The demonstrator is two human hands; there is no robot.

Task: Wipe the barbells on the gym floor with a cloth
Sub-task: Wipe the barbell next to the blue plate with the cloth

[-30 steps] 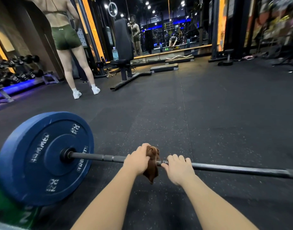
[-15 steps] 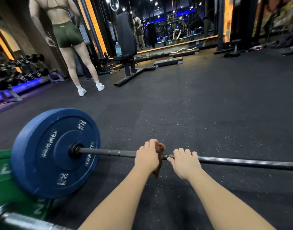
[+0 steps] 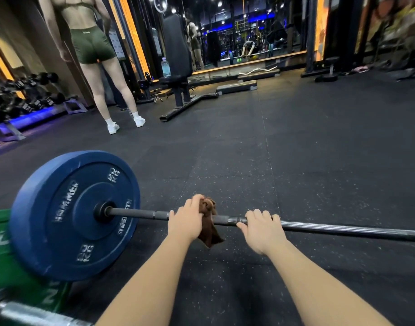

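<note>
The black rubber gym floor (image 3: 319, 161) spreads out on every side of the two hands. The barbell (image 3: 342, 229) lies flat on it, its long axis running left to right across the view. One end points left of the grip, into the hub of an upright blue 20 kg plate (image 3: 67, 215). The other end runs past the right hand and out of the picture. A green plate (image 3: 11, 274) lies behind and below the blue one, further left of the grip. The right hand (image 3: 262, 229) sits palm-down on the bare shaft, fingers curled over the top of it. The left hand (image 3: 185, 222), just beside it on the plate side, wraps closed around the shaft with a brown cloth (image 3: 210, 231) bunched under the fingers. A loose corner of the cloth hangs below the bar, between the hands.
</note>
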